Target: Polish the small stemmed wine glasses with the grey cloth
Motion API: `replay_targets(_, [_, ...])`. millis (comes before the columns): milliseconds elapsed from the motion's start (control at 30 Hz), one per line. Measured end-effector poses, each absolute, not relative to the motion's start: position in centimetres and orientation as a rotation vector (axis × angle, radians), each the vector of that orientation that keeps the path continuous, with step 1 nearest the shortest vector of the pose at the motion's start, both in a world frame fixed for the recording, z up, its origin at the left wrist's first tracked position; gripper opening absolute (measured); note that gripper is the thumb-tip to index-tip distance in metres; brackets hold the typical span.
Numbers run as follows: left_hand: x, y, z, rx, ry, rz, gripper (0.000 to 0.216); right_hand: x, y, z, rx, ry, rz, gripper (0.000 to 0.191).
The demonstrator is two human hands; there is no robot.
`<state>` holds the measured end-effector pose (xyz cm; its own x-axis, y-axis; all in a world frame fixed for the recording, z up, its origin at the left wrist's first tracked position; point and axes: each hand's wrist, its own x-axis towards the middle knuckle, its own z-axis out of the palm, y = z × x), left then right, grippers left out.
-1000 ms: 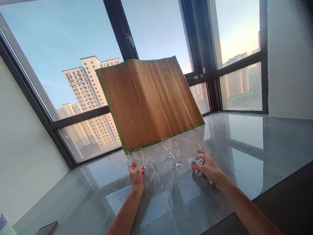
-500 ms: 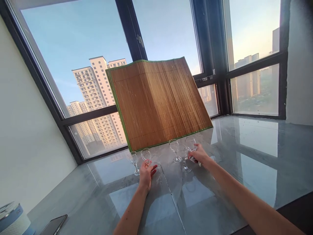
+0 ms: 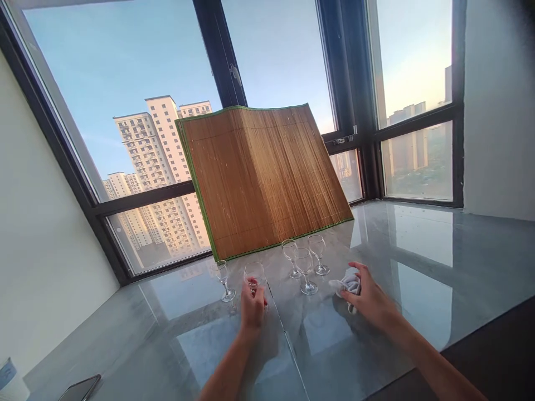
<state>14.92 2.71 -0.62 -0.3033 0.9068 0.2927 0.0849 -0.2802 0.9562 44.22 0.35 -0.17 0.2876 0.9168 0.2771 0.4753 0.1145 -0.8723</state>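
Observation:
My left hand [image 3: 252, 305] is closed round the stem of a clear wine glass [image 3: 254, 274] and holds it just above the grey marble counter [image 3: 418, 267]. Another glass [image 3: 223, 278] stands to its left. Three more glasses [image 3: 304, 260] stand grouped in the middle, in front of a brown bamboo mat [image 3: 263, 178] that leans on the window. My right hand [image 3: 368, 298] rests on the counter to the right of that group, with its fingers closed on a crumpled white cloth [image 3: 349, 283].
A dark phone [image 3: 79, 388] lies at the near left edge, beside a white and blue container [image 3: 7, 379] at the frame's corner. Large black-framed windows [image 3: 217, 55] run behind the counter. A white wall [image 3: 497, 106] stands at the right.
My left hand has closed on the glass that stood before it and raised it. My right hand has let go of the third glass in the group and drawn back right with the cloth.

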Motion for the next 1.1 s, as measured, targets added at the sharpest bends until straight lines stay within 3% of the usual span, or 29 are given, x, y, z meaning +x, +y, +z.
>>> replay_targets(233, [17.5,-1.2,0.2,2.072,1.394,1.421,0.022,38.8,-5.4,2.8,-1.12,-1.669,0.579,0.059])
replay_targets(767, [17.7,-2.2,1.0,2.439,1.309,1.194,0.041,35.6,-5.2,2.4,-1.002,-1.801,-0.093,0.039])
replay_targets(933, [17.5,-2.3,0.8,2.677,1.349,1.068,0.045,36.6,-3.8,1.3,-1.158,-1.689,-0.149,0.039])
replay_targets(1100, [17.9,-2.0,0.6,2.474,1.361,1.188,0.04,37.7,-3.5,-0.8,-1.036,-1.347,-0.277,0.048])
